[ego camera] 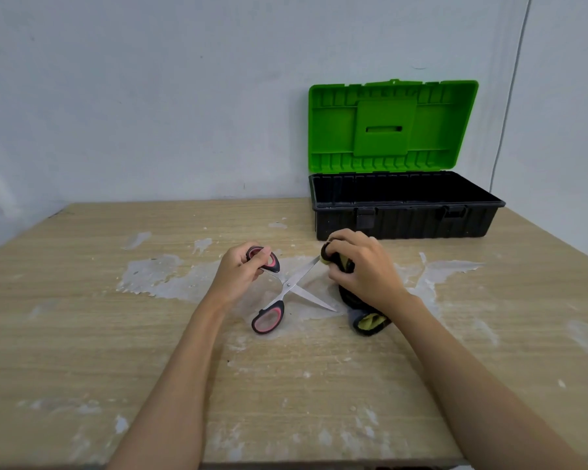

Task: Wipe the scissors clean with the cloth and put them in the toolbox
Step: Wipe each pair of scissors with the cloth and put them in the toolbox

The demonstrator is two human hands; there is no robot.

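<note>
The scissors [291, 285] lie spread wide over the middle of the table, with steel blades and black-and-pink handles. My left hand [240, 269] grips the upper handle loop; the lower loop sits free near the table. My right hand [362, 268] holds a dark cloth with yellow-green parts [365, 320] and pinches it round the tip of the upper blade, which is hidden in the fabric. The other blade points bare toward the cloth's lower end. The toolbox [404, 220], black with a green lid standing upright, is open at the back right, just behind my right hand.
The wooden table [116, 334] is worn, with pale scuffed patches around the scissors. A grey wall rises right behind the toolbox. A thin cable [510, 96] runs down the wall at the right. The table's front edge is near the bottom of the view.
</note>
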